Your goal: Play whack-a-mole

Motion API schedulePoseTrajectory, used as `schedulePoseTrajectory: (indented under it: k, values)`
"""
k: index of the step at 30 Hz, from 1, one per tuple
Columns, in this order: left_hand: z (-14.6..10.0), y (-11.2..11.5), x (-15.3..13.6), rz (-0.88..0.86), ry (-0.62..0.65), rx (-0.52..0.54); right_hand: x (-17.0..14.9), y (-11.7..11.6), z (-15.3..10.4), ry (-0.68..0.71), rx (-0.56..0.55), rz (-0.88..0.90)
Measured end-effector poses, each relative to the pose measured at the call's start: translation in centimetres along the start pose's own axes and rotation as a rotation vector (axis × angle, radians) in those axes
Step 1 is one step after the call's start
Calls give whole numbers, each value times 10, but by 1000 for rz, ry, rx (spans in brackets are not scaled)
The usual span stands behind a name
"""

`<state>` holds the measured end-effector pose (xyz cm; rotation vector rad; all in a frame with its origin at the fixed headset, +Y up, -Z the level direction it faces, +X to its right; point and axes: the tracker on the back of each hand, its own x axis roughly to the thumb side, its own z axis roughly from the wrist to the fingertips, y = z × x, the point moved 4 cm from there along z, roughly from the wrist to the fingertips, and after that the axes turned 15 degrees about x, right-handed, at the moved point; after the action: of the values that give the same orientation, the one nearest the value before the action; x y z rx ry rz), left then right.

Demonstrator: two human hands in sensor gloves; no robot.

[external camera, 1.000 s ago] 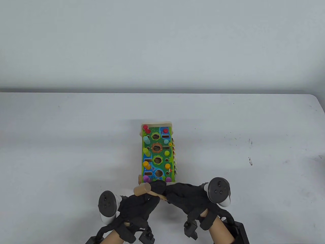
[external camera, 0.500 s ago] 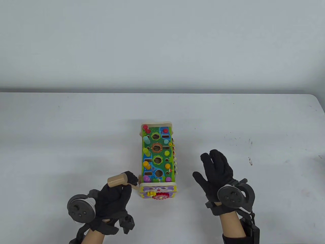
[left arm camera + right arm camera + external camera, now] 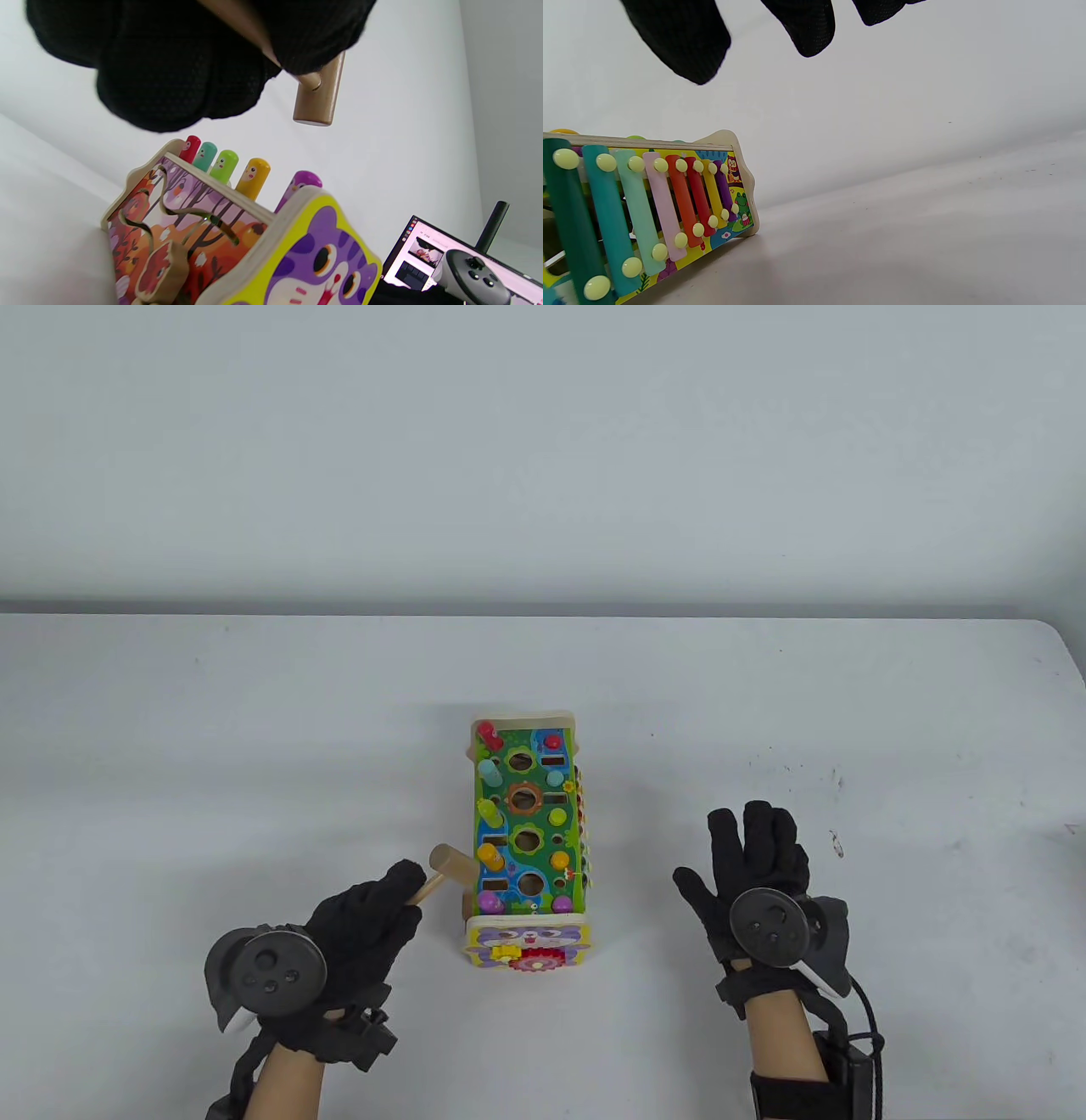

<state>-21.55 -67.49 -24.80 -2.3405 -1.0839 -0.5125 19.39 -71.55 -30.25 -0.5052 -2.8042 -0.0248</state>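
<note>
the left hand [image 3: 361, 920] has its grip clenched on the hammer [image 3: 448, 864], head poised just left of the toy box [image 3: 526, 823] mid-worktop, pegs [image 3: 252, 178] in a near-to-far row; right hand [image 3: 755, 865] released, farther off.

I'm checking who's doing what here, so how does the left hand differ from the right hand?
The left hand grips the wooden hammer by its handle; the right hand holds nothing. The left hand's fingers curl around the handle, while the right hand's are spread open. The left is left of the toy box, the right on its other side. Both wear black gloves.
</note>
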Motion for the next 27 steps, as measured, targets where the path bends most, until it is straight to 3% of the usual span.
schedulePoseTrajectory:
  k: [6,10,12,15,21,23,27]
  values:
    - [0,2,6,-113,26,16,0,1,0,0,-13,1]
    - [0,17,11,214,79,-131,1,-1,0,-5,-1,3]
    - [0,21,13,284,90,-185,1,-2,0,-7,6,4]
    - [1,16,14,177,74,-75,2,-2,0,-8,8,9]
    - [0,-9,4,-129,-28,314,1,-1,0,-17,-1,10]
    - [-1,-9,0,-196,-57,360,1,-1,1,-18,-2,8]
    - [3,4,-4,-141,-53,298,2,-2,1,-20,1,0]
